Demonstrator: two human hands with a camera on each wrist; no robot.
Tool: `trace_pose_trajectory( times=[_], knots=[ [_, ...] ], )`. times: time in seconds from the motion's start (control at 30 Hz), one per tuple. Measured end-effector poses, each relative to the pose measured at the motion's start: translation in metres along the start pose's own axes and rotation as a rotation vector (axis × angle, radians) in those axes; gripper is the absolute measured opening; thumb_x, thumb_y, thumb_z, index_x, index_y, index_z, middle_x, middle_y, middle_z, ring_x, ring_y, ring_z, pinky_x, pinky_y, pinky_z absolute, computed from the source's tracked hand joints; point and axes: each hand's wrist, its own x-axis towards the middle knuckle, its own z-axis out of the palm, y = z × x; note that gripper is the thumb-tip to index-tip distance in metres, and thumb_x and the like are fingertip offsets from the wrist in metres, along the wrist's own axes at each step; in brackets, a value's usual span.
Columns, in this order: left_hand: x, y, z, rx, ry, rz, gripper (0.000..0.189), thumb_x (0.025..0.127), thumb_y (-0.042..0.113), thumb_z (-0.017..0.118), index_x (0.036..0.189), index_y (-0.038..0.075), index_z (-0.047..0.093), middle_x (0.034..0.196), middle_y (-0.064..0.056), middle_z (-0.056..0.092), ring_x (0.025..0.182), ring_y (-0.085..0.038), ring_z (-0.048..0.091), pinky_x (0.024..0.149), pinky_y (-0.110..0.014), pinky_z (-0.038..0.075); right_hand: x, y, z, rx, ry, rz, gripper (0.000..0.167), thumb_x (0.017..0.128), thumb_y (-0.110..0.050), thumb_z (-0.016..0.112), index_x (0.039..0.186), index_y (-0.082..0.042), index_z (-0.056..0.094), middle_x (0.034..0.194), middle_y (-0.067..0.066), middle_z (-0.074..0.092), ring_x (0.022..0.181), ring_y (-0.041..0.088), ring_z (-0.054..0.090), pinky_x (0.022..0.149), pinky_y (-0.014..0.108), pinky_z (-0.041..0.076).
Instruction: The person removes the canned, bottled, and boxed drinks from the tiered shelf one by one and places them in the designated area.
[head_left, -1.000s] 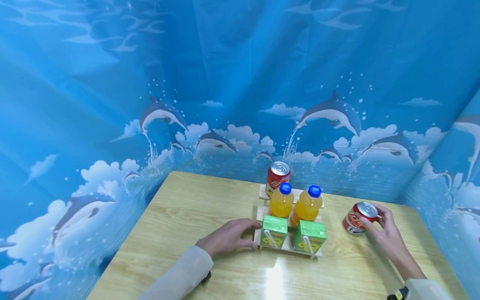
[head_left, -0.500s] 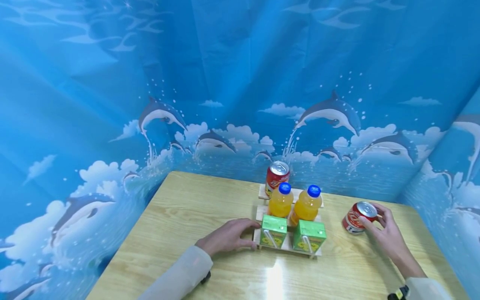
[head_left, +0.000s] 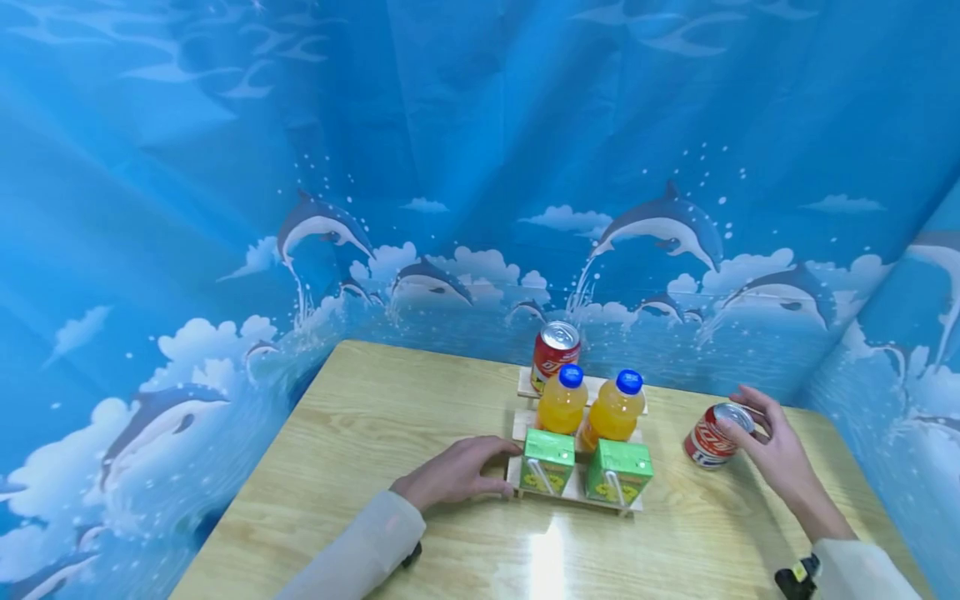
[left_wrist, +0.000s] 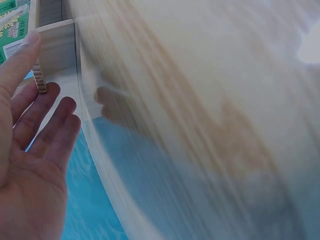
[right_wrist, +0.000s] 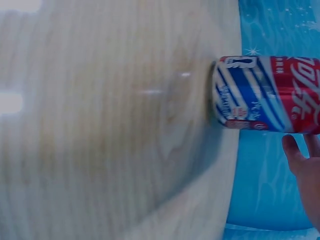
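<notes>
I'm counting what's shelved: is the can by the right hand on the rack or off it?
Off it. In the head view, the can is to the right of the rack, with tabletop showing between them.

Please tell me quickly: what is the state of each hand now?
Left hand: closed, holding the left end of the wooden rack.
Right hand: open beside the red can on the table; thumb contact unclear.

Left grip (head_left: 465,472) with fingers gently bent; right grip (head_left: 781,451) with thumb and fingers apart
</notes>
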Motion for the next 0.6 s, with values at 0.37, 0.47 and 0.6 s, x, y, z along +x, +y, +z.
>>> trace_pose_trajectory(
  times=[0.37, 0.47, 0.6],
  knots=[
    [0.0, 0.001, 0.001, 0.01, 0.0, -0.004, 0.068, 0.095, 0.058, 0.077, 0.155, 0.031, 0.058, 0.157, 0.012, 0.06, 0.148, -0.013, 0.055, 0.127, -0.041, 0.047, 0.014, -0.027, -0.008, 0.004, 0.022, -0.071, 0.073, 0.112, -0.024, 0.064, 0.174, -0.021, 0.024, 0.154, -0.005, 0.048, 0.129, -0.016, 0.042, 0.103, -0.005, 0.037],
    [0.0, 0.001, 0.0, 0.009, 0.001, -0.008, 0.068, 0.095, 0.058, 0.077, 0.155, 0.031, 0.058, 0.157, 0.012, 0.061, 0.147, -0.012, 0.056, 0.127, -0.041, 0.048, 0.02, -0.038, -0.009, -0.03, 0.028, -0.089, 0.074, 0.112, -0.027, 0.064, 0.174, -0.024, 0.025, 0.159, 0.004, 0.048, 0.129, -0.018, 0.04, 0.103, -0.007, 0.033],
    [0.0, 0.001, 0.0, 0.008, 0.0, -0.01, 0.069, 0.095, 0.058, 0.077, 0.155, 0.03, 0.058, 0.157, 0.012, 0.061, 0.147, -0.012, 0.056, 0.127, -0.041, 0.048, 0.026, -0.055, -0.009, -0.069, 0.021, -0.086, 0.075, 0.111, -0.033, 0.066, 0.174, -0.025, 0.026, 0.163, 0.014, 0.046, 0.13, -0.018, 0.04, 0.103, -0.009, 0.029]
  ],
)
